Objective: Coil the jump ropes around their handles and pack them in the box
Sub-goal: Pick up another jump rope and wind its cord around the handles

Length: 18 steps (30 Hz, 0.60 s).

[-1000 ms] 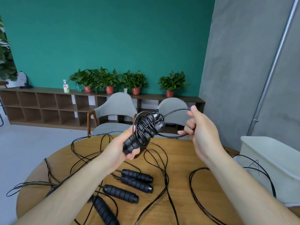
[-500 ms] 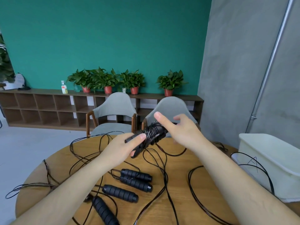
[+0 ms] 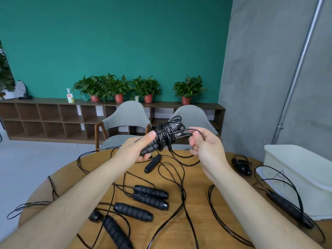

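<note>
My left hand (image 3: pixel 133 148) grips the lower end of a pair of black jump-rope handles (image 3: pixel 162 138), held above the round wooden table (image 3: pixel 197 225) and wound with several turns of black cord. My right hand (image 3: pixel 204 143) pinches the free cord (image 3: pixel 193 130) just right of the bundle. The cord trails down to the tabletop. A white box (image 3: pixel 294 169) stands at the table's right edge. A coiled rope bundle (image 3: pixel 241 164) lies beside it.
Several loose black handles (image 3: pixel 150 194) and tangled cords lie on the table below my arms; another handle (image 3: pixel 152 163) lies under the bundle. One handle (image 3: pixel 287 207) leans by the box. Two grey chairs (image 3: pixel 127 121) stand behind the table, with shelves and potted plants beyond.
My right hand went from touching the bundle with open fingers to pinching the cord at its right. The bundle has risen a little and tilted up.
</note>
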Each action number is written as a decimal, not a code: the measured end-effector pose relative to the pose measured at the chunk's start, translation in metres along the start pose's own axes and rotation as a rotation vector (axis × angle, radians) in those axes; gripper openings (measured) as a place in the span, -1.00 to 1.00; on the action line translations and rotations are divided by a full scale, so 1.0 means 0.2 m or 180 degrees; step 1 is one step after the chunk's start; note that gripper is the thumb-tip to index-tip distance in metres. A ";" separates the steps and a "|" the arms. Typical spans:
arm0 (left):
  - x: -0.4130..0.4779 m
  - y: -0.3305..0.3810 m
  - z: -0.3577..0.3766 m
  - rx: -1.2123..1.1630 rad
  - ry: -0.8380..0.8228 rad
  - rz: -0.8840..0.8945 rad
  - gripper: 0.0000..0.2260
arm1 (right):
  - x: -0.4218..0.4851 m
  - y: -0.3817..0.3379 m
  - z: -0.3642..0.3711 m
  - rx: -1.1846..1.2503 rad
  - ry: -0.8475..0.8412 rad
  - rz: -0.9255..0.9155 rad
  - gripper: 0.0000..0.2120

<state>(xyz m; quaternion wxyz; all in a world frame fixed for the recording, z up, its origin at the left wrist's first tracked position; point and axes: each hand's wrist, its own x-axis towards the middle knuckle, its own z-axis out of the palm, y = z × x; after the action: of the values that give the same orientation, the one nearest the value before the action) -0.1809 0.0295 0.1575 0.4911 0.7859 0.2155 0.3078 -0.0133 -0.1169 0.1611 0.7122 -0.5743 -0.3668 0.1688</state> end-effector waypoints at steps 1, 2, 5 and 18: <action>0.01 0.01 0.00 -0.0089 -0.0029 0.0006 -0.47 | -0.02 0.00 0.01 0.0158 0.0105 -0.0096 -0.77; 0.02 0.00 0.01 -0.0179 -0.0055 0.0033 -0.45 | -0.03 -0.01 0.02 0.0309 0.0199 -0.0164 -0.76; 0.02 -0.01 0.04 -0.0467 -0.0058 0.0040 -0.36 | -0.05 0.00 0.04 0.0490 0.0389 -0.0287 -0.76; 0.00 -0.05 -0.03 -0.1714 -0.0034 -0.0018 -0.58 | 0.15 0.11 -0.21 0.1419 0.1326 0.1163 -0.76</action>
<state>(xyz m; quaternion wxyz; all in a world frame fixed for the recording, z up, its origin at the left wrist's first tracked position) -0.1849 0.0374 0.1509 0.6844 0.6280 0.1255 0.3486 0.0412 -0.1200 0.1467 0.8375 -0.4830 -0.0590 0.2486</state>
